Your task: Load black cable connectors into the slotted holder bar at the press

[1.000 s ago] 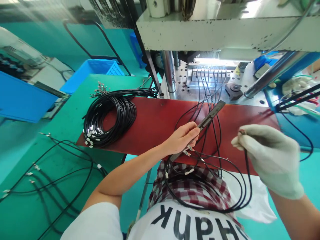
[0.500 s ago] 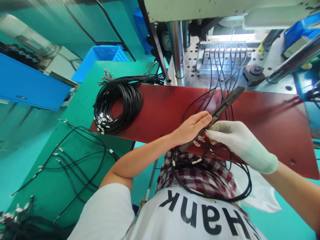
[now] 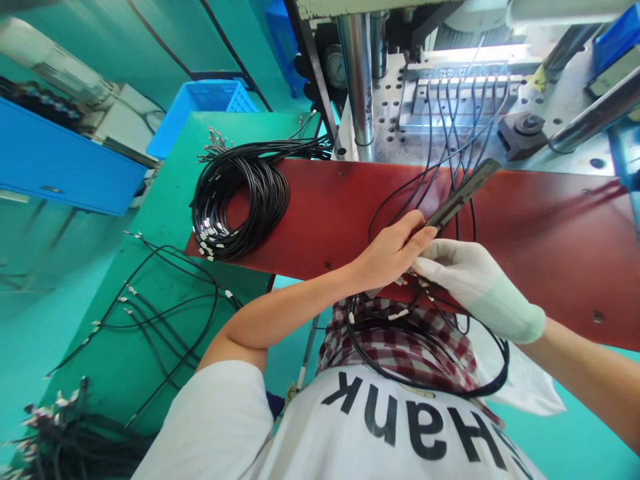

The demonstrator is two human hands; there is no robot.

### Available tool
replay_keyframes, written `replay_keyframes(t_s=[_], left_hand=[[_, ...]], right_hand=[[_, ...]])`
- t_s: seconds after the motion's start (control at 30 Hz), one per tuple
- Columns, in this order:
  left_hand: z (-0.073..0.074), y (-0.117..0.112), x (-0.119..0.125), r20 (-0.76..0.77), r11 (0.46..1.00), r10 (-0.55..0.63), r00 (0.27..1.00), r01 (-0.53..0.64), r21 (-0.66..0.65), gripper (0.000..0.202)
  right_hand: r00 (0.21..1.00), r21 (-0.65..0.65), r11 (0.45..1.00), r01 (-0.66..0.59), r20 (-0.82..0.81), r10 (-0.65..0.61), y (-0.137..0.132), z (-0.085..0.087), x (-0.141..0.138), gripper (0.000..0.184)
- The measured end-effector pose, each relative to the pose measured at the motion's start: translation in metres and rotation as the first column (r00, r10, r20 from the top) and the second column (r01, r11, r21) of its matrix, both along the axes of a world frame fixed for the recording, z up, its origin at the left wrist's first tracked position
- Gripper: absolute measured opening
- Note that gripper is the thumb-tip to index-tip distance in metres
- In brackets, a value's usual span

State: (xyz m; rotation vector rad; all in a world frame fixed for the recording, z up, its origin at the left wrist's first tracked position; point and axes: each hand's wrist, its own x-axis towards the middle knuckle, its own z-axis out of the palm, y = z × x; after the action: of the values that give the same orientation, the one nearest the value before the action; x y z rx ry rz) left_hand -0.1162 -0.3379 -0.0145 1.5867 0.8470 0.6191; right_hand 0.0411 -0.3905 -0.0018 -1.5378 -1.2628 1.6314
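My bare left hand (image 3: 393,250) is closed around a long dark metal bar (image 3: 463,195), which slants from my lap up over the red board. My right hand (image 3: 457,270), in a white glove, pinches at the near edge of the bar, close to small connector ends; its fingertips are partly hidden, and the cable end between them is hard to make out. Black cables (image 3: 430,387) with white tags loop from there over my lap. Beyond the bar, several thin black cables (image 3: 453,137) run to a metal mould (image 3: 460,100) in the press.
A coiled bundle of black cables (image 3: 270,193) lies at the left of the red board (image 3: 320,227). More loose cables (image 3: 165,320) lie on the green table (image 3: 150,267). Press columns (image 3: 357,87) and a dark clamp block (image 3: 523,135) stand beyond. A blue crate (image 3: 200,100) is at back left.
My left fingers have shifted on the bar, the thumb now apart from the other fingers. The bar has turned slightly in my grip. My right hand stays at the connectors. The view has shifted a little.
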Motion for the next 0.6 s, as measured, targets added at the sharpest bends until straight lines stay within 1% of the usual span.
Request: replay_keyframes(t_s=[0.07,0.13,0.17,0.2,0.23,0.27,0.3,0.33,0.37,0.4,0.43,0.47,0.5,0.53,0.57,0.6], left_hand=[[-0.002,0.001,0.001,-0.019,1.0,0.019,1.0,-0.019,-0.001,0.033],[-0.001,0.005,0.002,-0.038,1.0,0.006,0.999,-0.006,0.0,0.033],[0.001,0.007,0.003,-0.045,1.0,-0.028,0.999,0.028,-0.009,0.034],[0.004,0.01,0.005,-0.046,0.997,-0.078,0.996,0.077,-0.028,0.035],[0.007,0.014,0.01,-0.044,0.99,-0.136,0.99,0.134,-0.053,0.035],[0.011,0.018,0.016,-0.041,0.979,-0.196,0.98,0.192,-0.074,0.035],[0.014,0.022,0.025,-0.039,0.966,-0.249,0.968,0.246,-0.079,0.034],[0.017,0.027,0.035,-0.043,0.954,-0.296,0.954,0.294,-0.06,0.033],[0.019,0.033,0.048,-0.058,0.942,-0.336,0.94,0.336,-0.019,0.032],[0.021,0.038,0.062,-0.084,0.925,-0.374,0.924,0.377,0.036,0.031],[0.021,0.044,0.076,-0.119,0.902,-0.41,0.904,0.421,0.092,0.032],[0.021,0.051,0.088,-0.156,0.874,-0.442,0.883,0.463,0.145,0.034],[0.02,0.057,0.098,-0.191,0.844,-0.464,0.865,0.497,0.199,0.037],[0.018,0.064,0.104,-0.229,0.813,-0.47,0.852,0.519,0.264,0.039],[0.016,0.071,0.105,-0.28,0.775,-0.453,0.846,0.529,0.345,0.04],[0.013,0.078,0.103,-0.357,0.719,-0.414,0.837,0.541,0.437,0.038]], right_hand=[[1.0,0.022,1.0,0.0,0.012,0.0,0.0,-0.002,0.002,0.04],[0.99,0.078,0.992,-0.104,0.099,0.096,0.002,0.004,0.012,0.042],[0.972,0.159,0.973,-0.167,0.192,0.135,0.002,0.01,0.02,0.041],[0.934,0.268,0.937,-0.223,0.334,0.127,0.004,0.018,0.031,0.039],[0.862,0.398,0.874,-0.28,0.505,0.046,0.005,0.026,0.044,0.036],[0.746,0.512,0.781,-0.359,0.66,-0.089,0.006,0.035,0.057,0.034],[0.586,0.546,0.69,-0.475,0.781,-0.215,0.007,0.042,0.07,0.035],[0.413,0.505,0.617,-0.603,0.86,-0.3,0.009,0.048,0.083,0.039],[0.249,0.408,0.576,-0.708,0.908,-0.338,0.009,0.051,0.096,0.044],[0.121,0.301,0.553,-0.777,0.933,-0.339,0.01,0.052,0.107,0.045],[0.042,0.222,0.538,-0.813,0.944,-0.327,0.009,0.052,0.118,0.044],[-0.004,0.179,0.541,-0.821,0.948,-0.32,0.008,0.049,0.129,0.041],[-0.022,0.169,0.555,-0.814,0.947,-0.319,0.005,0.046,0.139,0.038],[-0.023,0.173,0.577,-0.798,0.949,-0.315,0.003,0.041,0.15,0.036],[-0.017,0.18,0.607,-0.774,0.952,-0.305,-0.001,0.036,0.161,0.034],[-0.013,0.185,0.648,-0.738,0.957,-0.288,-0.004,0.03,0.173,0.034]])
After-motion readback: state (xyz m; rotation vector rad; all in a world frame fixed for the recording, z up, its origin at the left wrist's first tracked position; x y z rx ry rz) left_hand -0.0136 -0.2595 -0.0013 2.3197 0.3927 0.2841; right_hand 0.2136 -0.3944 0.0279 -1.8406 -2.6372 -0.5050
